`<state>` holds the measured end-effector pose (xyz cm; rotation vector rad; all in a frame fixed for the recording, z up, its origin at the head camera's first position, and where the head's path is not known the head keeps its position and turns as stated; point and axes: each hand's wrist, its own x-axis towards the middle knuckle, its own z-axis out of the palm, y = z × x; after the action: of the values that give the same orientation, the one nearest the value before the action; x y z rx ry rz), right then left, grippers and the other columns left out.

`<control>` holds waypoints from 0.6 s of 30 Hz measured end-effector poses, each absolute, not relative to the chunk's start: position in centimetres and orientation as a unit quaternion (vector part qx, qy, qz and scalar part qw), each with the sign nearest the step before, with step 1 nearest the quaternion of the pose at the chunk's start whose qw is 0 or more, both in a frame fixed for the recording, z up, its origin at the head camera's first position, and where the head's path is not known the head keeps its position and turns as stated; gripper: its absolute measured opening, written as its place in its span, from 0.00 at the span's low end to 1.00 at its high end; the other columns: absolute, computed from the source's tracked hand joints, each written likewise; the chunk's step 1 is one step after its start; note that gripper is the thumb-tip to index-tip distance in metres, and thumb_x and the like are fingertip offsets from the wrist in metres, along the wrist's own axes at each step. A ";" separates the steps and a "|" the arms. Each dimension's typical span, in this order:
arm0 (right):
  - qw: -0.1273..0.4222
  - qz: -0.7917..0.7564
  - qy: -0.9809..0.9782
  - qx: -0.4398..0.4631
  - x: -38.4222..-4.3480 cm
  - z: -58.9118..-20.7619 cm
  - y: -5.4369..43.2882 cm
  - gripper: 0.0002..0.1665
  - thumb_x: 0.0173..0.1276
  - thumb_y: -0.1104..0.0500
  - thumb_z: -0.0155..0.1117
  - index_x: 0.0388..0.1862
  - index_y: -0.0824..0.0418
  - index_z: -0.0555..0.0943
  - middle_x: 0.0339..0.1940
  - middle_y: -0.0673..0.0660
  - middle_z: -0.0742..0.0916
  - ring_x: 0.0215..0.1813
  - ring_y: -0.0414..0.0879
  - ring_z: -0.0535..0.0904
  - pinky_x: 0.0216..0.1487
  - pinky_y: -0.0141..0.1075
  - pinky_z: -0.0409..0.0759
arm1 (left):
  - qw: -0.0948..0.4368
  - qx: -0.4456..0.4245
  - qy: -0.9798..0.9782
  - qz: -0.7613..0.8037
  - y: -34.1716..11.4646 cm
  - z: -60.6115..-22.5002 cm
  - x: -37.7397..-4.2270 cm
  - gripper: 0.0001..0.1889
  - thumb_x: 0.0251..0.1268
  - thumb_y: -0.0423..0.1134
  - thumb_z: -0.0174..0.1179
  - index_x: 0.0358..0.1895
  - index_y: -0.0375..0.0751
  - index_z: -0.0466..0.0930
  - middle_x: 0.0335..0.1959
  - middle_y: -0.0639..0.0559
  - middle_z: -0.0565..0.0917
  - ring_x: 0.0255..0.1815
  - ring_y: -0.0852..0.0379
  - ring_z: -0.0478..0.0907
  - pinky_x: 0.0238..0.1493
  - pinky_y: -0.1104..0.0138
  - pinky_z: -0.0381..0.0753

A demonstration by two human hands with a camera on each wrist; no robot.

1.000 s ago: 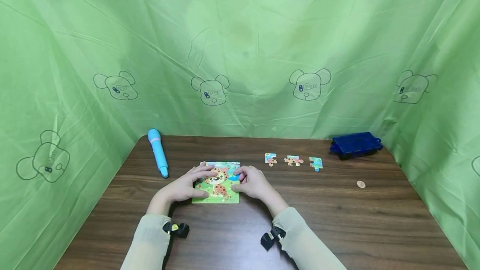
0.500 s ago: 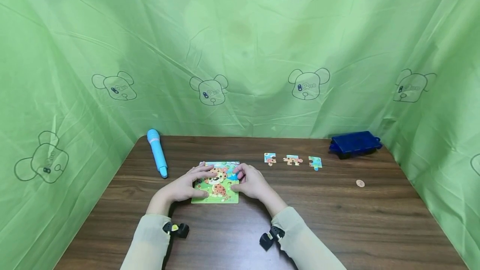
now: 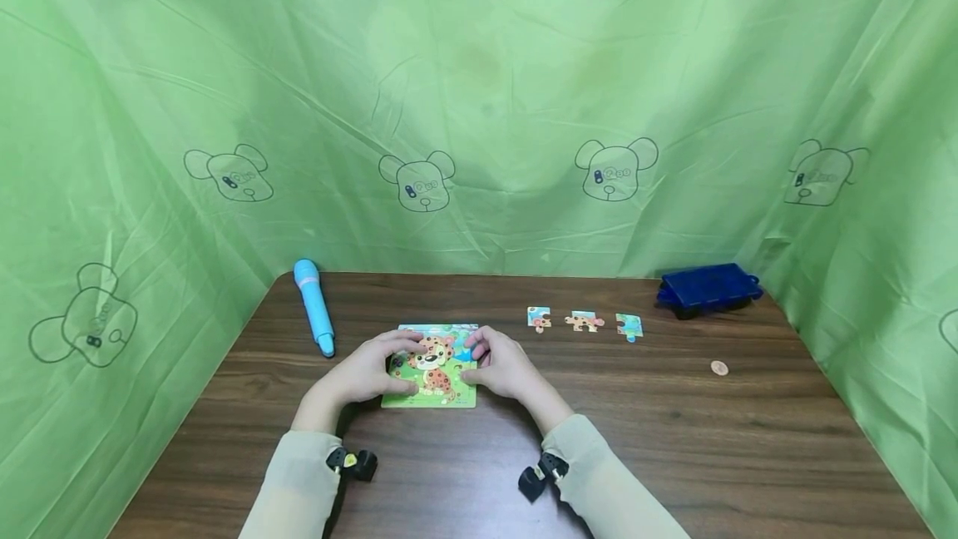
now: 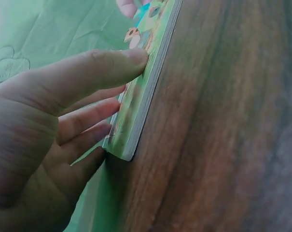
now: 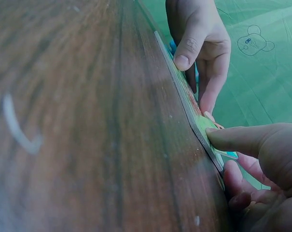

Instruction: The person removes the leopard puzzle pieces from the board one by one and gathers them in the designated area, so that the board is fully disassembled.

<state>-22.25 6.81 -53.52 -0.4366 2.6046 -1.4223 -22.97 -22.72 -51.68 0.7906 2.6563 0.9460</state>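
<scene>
A jigsaw board (image 3: 428, 398) with a spotted cartoon animal lies flat on the table between the two hands. My left hand (image 3: 367, 371) rests on its left side, thumb on the picture and fingers spread toward the far left edge. In the left wrist view, the thumb (image 4: 104, 72) lies on the board's face while the other fingers touch its side. At the right side, my right hand (image 3: 507, 366) pinches a jigsaw piece (image 5: 206, 123) at the board's edge. The right wrist view shows that green piece tilted under the thumb; its far part is hidden.
Three loose jigsaw pieces, a corner one (image 3: 537, 317), a spotted one (image 3: 584, 321) and a blue-green one (image 3: 629, 326), lie behind on the right. A dark blue box (image 3: 709, 287), a small round disc (image 3: 719, 368) and a blue toy microphone (image 3: 314, 306) are also on the table.
The left hand's fingers have drawn back slightly from the board's far edge, showing more of its top-left corner. The right hand stays in place, and the loose pieces have not moved.
</scene>
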 end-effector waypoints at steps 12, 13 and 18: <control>0.071 -0.478 0.863 -0.147 -22.2 -53.5 6.8 0.27 0.59 0.62 0.88 0.54 0.59 0.82 0.41 0.52 0.85 0.33 0.40 0.80 0.40 0.36 0.82 | 0.081 0.256 0.906 0.326 -22.3 -52.1 -22.6 0.27 0.60 0.48 0.83 0.64 0.57 0.89 0.64 0.55 0.81 0.70 0.44 0.73 0.70 0.41 0.75; 0.071 -0.479 0.862 -0.147 -22.2 -53.5 6.8 0.27 0.59 0.62 0.88 0.54 0.59 0.82 0.41 0.52 0.85 0.33 0.40 0.80 0.41 0.36 0.82 | 0.080 0.256 0.905 0.329 -22.4 -52.2 -22.6 0.27 0.60 0.49 0.83 0.64 0.57 0.89 0.64 0.55 0.81 0.70 0.45 0.73 0.70 0.40 0.75; 0.072 -0.480 0.862 -0.147 -22.2 -53.4 6.8 0.27 0.59 0.62 0.88 0.53 0.59 0.82 0.41 0.53 0.85 0.34 0.41 0.80 0.41 0.36 0.82 | 0.085 0.258 0.900 0.340 -23.1 -52.5 -22.6 0.29 0.62 0.51 0.82 0.66 0.55 0.87 0.68 0.53 0.80 0.74 0.41 0.71 0.72 0.37 0.72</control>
<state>-22.17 6.84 -53.38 -0.4424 2.5898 -1.4425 -22.63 -23.07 -52.46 0.7698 2.6845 1.0123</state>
